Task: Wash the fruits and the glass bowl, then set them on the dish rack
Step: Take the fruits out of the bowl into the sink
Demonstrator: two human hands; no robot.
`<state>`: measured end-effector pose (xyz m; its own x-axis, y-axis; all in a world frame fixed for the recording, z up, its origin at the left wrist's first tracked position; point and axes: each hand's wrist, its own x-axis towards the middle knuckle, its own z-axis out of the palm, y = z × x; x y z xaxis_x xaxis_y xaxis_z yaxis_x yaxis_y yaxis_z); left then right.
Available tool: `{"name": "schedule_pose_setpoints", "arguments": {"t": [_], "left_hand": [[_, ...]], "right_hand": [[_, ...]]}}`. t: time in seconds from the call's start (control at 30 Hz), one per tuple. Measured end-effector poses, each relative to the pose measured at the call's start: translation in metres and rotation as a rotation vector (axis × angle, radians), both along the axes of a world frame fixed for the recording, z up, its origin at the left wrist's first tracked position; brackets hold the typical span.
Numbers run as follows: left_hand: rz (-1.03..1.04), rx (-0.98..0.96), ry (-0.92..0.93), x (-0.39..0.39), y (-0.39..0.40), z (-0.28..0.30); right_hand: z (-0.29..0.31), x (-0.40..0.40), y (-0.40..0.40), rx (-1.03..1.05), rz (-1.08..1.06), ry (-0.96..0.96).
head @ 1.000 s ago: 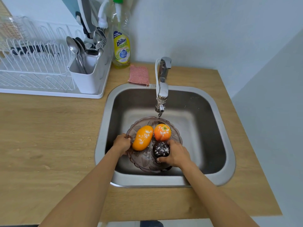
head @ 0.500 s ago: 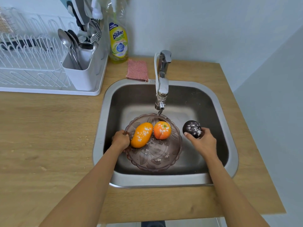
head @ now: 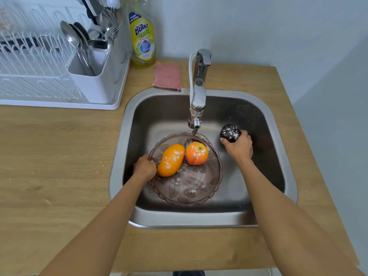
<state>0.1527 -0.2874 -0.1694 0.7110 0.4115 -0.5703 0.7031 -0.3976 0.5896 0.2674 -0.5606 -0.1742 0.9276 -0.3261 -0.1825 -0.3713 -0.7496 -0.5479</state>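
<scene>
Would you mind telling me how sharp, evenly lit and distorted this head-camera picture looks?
Head view: soft, even light with only faint shadows; bright glare on the chrome faucet and the stainless steel sink's rim; the straight edges of the wooden countertop splay outwards from wide-angle distortion; the white wire dish rack looks slightly soft at the corner.
</scene>
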Motion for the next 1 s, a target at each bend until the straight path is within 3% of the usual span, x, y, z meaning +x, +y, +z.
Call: {"name": "schedule_pose_setpoints", "arguments": {"t": [0.5, 0.7, 0.87, 1.0], "left_hand": [[-0.018, 0.013, -0.013, 0.003, -0.002, -0.001], [-0.005, -0.004, -0.018, 0.004, -0.002, 0.0], [0.008, -0.02, -0.021, 0.004, -0.004, 0.004], [0.014, -0.029, -0.024, 0.002, -0.005, 0.007]], "right_hand": [[-0.005, 0.024, 0.007, 0.122, -0.038, 0.06], [0.011, -0.015, 0.012, 0.218, -0.152, -0.043], [0.019, -0.06, 0.034, 0.202, -0.068, -0.043], [0.017, -0.086, 0.053, 0.188, 0.043, 0.11]]}}
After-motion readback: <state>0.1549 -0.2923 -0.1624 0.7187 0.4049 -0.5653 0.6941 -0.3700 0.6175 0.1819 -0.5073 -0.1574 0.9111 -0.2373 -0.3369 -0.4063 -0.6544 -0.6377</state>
